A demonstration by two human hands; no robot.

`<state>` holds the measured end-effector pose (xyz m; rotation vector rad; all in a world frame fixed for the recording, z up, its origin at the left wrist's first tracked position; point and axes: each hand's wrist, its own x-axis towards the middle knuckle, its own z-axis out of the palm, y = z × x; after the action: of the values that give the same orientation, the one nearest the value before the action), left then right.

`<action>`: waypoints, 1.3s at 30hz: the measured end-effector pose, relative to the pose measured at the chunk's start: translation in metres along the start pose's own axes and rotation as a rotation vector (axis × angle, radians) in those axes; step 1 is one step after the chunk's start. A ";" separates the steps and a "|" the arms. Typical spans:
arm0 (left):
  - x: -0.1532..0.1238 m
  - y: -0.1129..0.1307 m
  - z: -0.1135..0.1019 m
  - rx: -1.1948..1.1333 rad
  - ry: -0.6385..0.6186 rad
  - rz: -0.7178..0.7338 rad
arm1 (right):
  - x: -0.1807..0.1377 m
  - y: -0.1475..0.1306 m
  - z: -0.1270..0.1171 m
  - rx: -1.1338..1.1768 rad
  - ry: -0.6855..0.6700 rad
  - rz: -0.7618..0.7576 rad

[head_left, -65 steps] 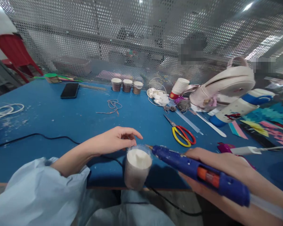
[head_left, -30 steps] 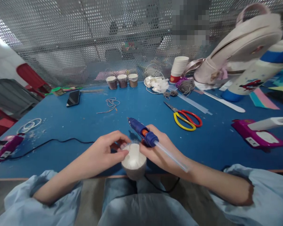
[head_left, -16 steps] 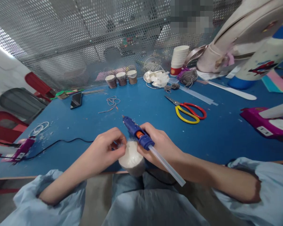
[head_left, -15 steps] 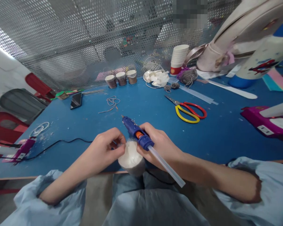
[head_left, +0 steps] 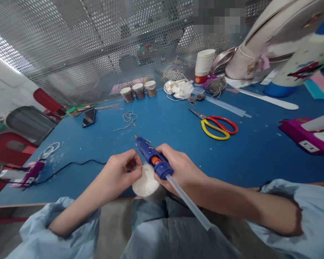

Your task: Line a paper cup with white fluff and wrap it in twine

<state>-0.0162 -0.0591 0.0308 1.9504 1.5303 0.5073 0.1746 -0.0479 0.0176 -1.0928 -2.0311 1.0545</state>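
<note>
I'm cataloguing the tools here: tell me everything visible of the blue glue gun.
The glue gun has a blue, plastic-looking body with pale specks, a brownish tip and an orange part inside an opening. A translucent stick juts from its rear. The right hand grips it over the table, tip pointing forward and left; handle hidden.

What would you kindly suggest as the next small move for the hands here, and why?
I would probably lay the glue gun down: its nozzle points away from the white cup, and the right hand holding it crowds the cup's rim, where the left hand has its fingertips. That should free the right hand to steady the cup.
</note>
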 end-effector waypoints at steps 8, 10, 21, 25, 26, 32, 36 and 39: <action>-0.004 0.002 -0.004 -0.065 -0.075 0.050 | -0.001 0.001 0.001 0.010 -0.009 -0.035; -0.005 0.004 -0.005 -0.065 -0.103 0.044 | -0.002 0.002 0.002 0.010 -0.001 -0.044; -0.004 -0.001 0.000 -0.101 -0.078 0.068 | -0.003 0.004 0.005 0.012 0.027 -0.049; -0.003 0.000 -0.002 -0.142 -0.100 0.062 | -0.003 0.004 0.004 0.013 0.025 -0.045; -0.003 0.000 -0.002 -0.146 -0.103 0.059 | -0.003 0.004 0.003 0.014 0.021 -0.046; -0.002 -0.001 0.000 -0.137 -0.087 0.014 | -0.003 0.000 0.002 0.005 0.003 -0.034; -0.002 0.003 0.001 -0.111 -0.068 0.018 | -0.004 0.000 0.003 0.003 -0.017 -0.046; -0.002 0.005 0.003 -0.081 -0.035 0.031 | -0.005 0.000 0.003 0.012 -0.022 -0.053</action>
<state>-0.0116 -0.0620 0.0320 1.9141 1.4383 0.5374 0.1744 -0.0531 0.0149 -1.0196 -2.0570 1.0547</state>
